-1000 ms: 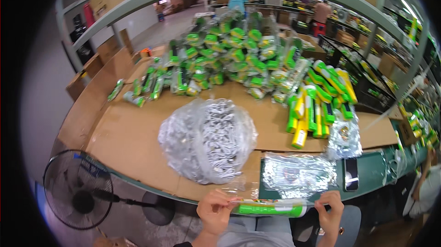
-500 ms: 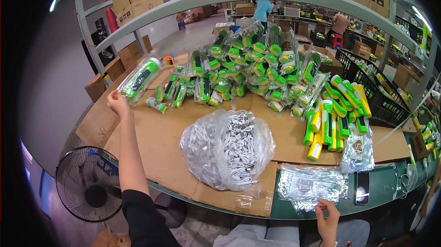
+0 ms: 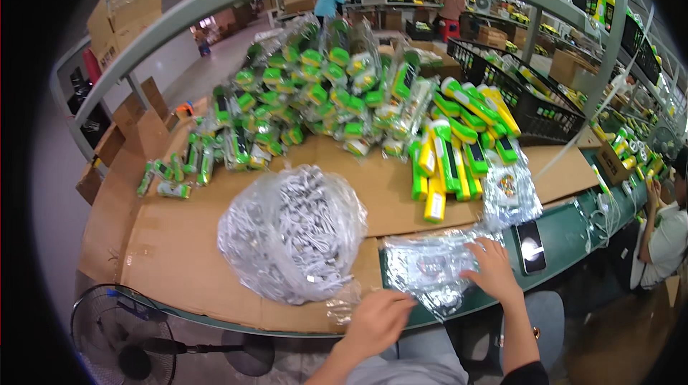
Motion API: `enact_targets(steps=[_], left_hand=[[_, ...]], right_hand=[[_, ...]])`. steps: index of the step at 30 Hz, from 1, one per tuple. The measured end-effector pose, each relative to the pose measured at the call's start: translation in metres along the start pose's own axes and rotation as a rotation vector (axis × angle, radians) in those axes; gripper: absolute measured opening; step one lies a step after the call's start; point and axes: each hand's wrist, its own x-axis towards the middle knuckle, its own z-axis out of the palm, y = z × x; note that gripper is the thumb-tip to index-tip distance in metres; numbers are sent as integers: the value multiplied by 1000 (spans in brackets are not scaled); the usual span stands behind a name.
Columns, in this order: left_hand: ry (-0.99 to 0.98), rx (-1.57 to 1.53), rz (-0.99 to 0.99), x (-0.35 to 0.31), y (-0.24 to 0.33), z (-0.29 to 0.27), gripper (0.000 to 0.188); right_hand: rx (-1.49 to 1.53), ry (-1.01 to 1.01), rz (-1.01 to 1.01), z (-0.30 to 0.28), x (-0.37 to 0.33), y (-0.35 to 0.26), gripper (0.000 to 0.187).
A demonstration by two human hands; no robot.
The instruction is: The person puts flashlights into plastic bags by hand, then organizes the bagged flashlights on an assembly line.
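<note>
My right hand (image 3: 493,270) reaches over a stack of clear printed plastic bags (image 3: 430,262) at the table's near edge, its fingers stretched out and apart on the top bags. At the near left corner of that stack is my left hand (image 3: 378,322), with its fingers curled together. Whether a bag edge is pinched in them is hidden. Left of the stack stands a large clear bag of white cables (image 3: 308,224). Unwrapped green and yellow flashlights (image 3: 459,156) lie in a heap beyond the stack.
A tall pile of bagged flashlights (image 3: 315,91) fills the back of the cardboard-covered table. More printed bags (image 3: 510,195) and a phone (image 3: 530,247) lie at the right. A black crate (image 3: 502,91) stands behind. A fan (image 3: 129,342) is at lower left; a co-worker (image 3: 663,242) sits far right.
The view has turned right. My left hand has let go of the bagged flashlight at the left and come to the bag stack. My right hand has moved forward onto the bags.
</note>
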Motion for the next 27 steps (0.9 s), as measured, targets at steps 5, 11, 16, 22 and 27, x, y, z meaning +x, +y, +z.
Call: enact_targets(steps=[5, 11, 16, 22, 27], left_hand=[[-212, 239, 17, 2, 9, 93, 41], [-334, 535, -75, -18, 9, 135, 74], [-330, 557, -61, -17, 11, 142, 76], [-319, 603, -68, -17, 11, 143, 75], [-309, 631, -51, -15, 12, 147, 72]], right_hand=[[-51, -240, 36, 22, 31, 13, 61], [-44, -160, -30, 20, 30, 15, 58], [30, -25, -63, 24, 25, 2, 40], [-116, 250, -143, 40, 11, -23, 18], [-236, 383, -201, 58, -1, -17, 15]])
